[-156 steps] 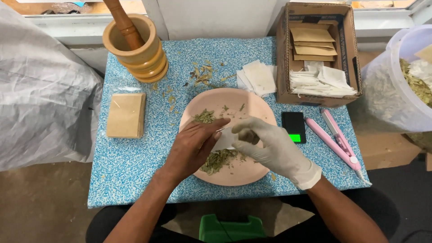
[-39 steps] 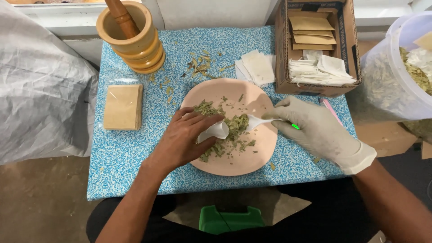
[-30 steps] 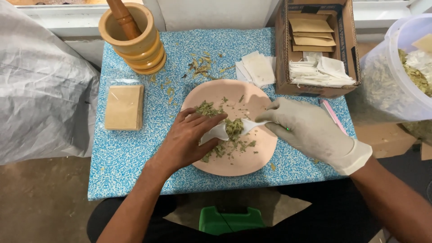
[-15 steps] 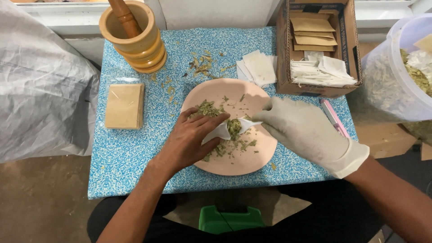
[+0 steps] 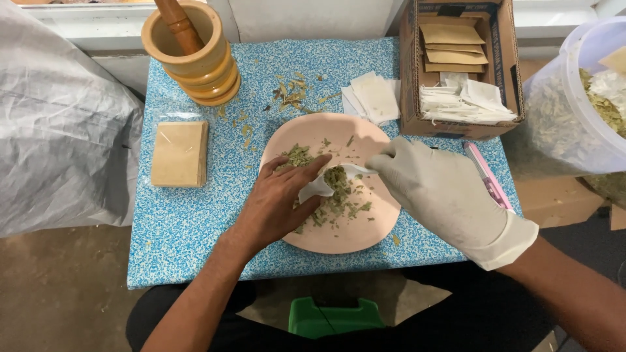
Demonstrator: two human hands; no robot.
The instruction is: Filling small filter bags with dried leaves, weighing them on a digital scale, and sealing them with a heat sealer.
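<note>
Blue speckled table (image 5: 195, 221) fills the view, with a grey sheet at the left and a clear tub of dried leaves (image 5: 580, 98) at the right edge. Both hands meet over the pink plate (image 5: 339, 238) near the middle. The bare left hand (image 5: 277, 205) pinches one end of a small white paper pouch (image 5: 319, 188), and the gloved right hand (image 5: 437, 192) pinches the other end, so the pouch lies held open between them over the herbs (image 5: 342, 195). Since a second ago the gloved hand has slid left off the pink tool (image 5: 486, 173) by the plate, and the pouch now has green flakes heaped at its mouth; that looks like filling well under way.

Far back stand a wooden mortar with pestle (image 5: 189, 52), a stack of white pouches (image 5: 373, 96) and a cardboard box (image 5: 456, 72) of envelopes. Gloved fingertips hide the pouch's right end, and how full it is cannot be told. A dark device seen earlier beside the plate is now covered by the glove.
</note>
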